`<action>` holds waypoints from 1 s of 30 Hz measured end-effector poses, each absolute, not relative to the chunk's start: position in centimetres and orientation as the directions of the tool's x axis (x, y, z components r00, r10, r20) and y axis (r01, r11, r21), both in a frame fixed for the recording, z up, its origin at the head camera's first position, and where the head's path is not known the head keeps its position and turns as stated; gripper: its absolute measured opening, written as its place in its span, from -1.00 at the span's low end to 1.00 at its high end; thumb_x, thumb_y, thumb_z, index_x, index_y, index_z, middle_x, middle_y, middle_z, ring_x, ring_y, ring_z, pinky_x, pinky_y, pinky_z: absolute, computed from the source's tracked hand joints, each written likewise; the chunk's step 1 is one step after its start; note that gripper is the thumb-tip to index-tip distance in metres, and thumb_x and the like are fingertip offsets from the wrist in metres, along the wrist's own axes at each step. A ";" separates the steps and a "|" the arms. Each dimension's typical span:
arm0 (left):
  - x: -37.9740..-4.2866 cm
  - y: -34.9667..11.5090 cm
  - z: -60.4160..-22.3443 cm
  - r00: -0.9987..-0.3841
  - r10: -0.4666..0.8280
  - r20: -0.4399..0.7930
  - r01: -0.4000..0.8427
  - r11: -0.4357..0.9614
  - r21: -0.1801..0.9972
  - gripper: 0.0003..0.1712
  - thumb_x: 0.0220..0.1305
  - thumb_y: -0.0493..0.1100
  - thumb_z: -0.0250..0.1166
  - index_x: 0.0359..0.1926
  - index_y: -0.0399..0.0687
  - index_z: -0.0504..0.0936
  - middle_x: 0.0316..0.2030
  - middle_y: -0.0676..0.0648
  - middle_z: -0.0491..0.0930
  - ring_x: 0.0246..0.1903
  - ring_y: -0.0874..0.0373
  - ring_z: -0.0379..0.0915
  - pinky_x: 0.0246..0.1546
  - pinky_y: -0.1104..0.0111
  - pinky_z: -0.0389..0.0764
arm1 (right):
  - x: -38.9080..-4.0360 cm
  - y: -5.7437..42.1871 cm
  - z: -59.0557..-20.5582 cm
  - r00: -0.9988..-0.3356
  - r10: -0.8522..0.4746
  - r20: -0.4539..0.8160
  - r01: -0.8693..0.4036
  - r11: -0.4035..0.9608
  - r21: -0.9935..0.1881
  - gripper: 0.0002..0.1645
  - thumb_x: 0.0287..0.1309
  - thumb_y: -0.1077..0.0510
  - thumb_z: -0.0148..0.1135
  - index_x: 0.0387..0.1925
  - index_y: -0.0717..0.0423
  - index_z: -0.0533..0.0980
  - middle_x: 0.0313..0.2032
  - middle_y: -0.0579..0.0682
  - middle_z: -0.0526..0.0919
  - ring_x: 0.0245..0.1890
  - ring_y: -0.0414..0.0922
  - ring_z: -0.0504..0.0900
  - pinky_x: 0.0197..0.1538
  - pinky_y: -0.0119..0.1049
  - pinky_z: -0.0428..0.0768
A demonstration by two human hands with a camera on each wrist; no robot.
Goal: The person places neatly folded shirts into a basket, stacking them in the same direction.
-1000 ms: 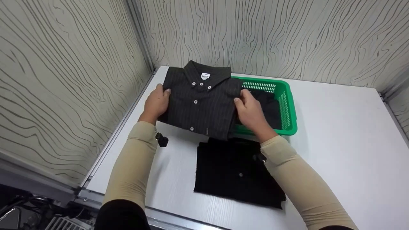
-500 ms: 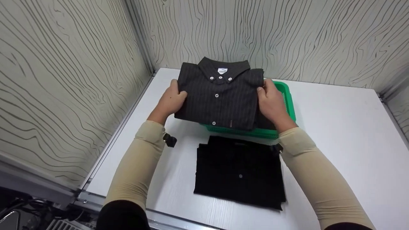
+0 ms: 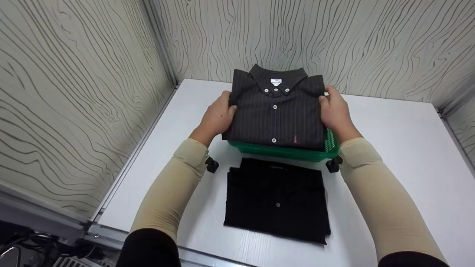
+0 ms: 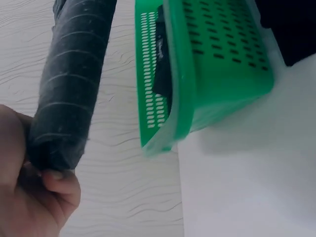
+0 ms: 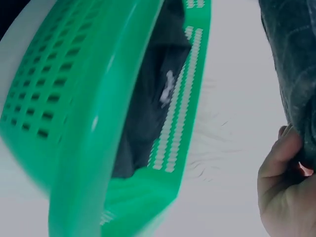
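A folded dark pinstriped button-down shirt (image 3: pixel 256 118), collar away from me, is held up over the green plastic basket (image 3: pixel 282 152). My left hand (image 3: pixel 219 113) grips its left edge, thumb on the front face. On the opposite edge my right hand (image 3: pixel 336 111) pinches the cloth in the same way. Both wrist views show a gap between the shirt's rolled-looking edge (image 4: pixel 69 84) and the basket rim (image 5: pixel 94 123). Inside the basket lies dark clothing (image 5: pixel 153 94), mostly hidden from above by the shirt.
A folded black shirt (image 3: pixel 276 200) lies on the white table (image 3: pixel 393 155) in front of the basket. Wood-patterned panels (image 3: pixel 297 37) stand behind the table and along its left side. A metal rail (image 3: pixel 207 257) runs along the near edge.
Both hands have carried the pinstriped shirt to the right, from the basket's left side to over it. The black shirt has stayed in place.
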State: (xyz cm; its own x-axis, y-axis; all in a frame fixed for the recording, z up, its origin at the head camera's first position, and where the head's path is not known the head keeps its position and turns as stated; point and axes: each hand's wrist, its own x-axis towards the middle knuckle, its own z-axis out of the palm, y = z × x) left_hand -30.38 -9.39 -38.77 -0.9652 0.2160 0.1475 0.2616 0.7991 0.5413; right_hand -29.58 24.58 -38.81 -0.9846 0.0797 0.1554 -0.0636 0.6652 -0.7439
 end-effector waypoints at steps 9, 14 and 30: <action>-31.6 -6.3 -40.6 -0.977 0.187 0.103 0.213 0.831 0.514 -0.55 0.43 0.02 -0.03 0.22 -0.06 0.26 0.02 -0.04 0.44 0.01 0.15 0.40 0.02 0.23 0.43 | -30.6 27.0 -40.4 -0.994 0.082 0.078 0.007 0.734 -0.679 -0.47 0.45 0.00 -0.33 0.37 0.00 0.10 0.00 0.20 0.49 -0.11 0.06 0.48 -0.01 0.03 0.40; -32.0 -5.6 -41.9 -0.978 0.164 0.131 0.206 0.862 0.463 -0.61 0.42 0.04 -0.02 0.14 -0.04 0.30 -0.07 -0.02 0.47 -0.10 0.15 0.45 -0.09 0.21 0.48 | -31.1 27.3 -41.1 -0.990 0.099 0.102 0.013 0.775 -0.632 -0.48 0.45 0.02 -0.30 0.38 -0.04 0.10 0.07 0.25 0.46 -0.01 0.14 0.45 0.08 0.12 0.33; -31.9 -5.1 -45.6 -0.954 0.177 0.241 0.241 0.932 0.270 -0.71 0.38 0.01 0.07 -0.02 -0.06 0.41 -0.24 -0.03 0.54 -0.19 0.09 0.49 -0.20 0.19 0.47 | -31.0 27.1 -44.1 -0.993 0.096 0.075 0.046 0.863 -0.504 -0.44 0.43 0.04 -0.22 0.40 0.00 0.09 0.08 0.32 0.46 0.02 0.28 0.44 0.01 0.21 0.36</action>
State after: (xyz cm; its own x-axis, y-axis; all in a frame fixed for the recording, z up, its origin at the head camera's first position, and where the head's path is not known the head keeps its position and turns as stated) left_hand -31.87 -5.12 -45.61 -0.9542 0.1766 0.2415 0.2410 0.9321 0.2705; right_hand -31.00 27.08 -44.11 -0.9925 0.0963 0.0748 0.0457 0.8627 -0.5037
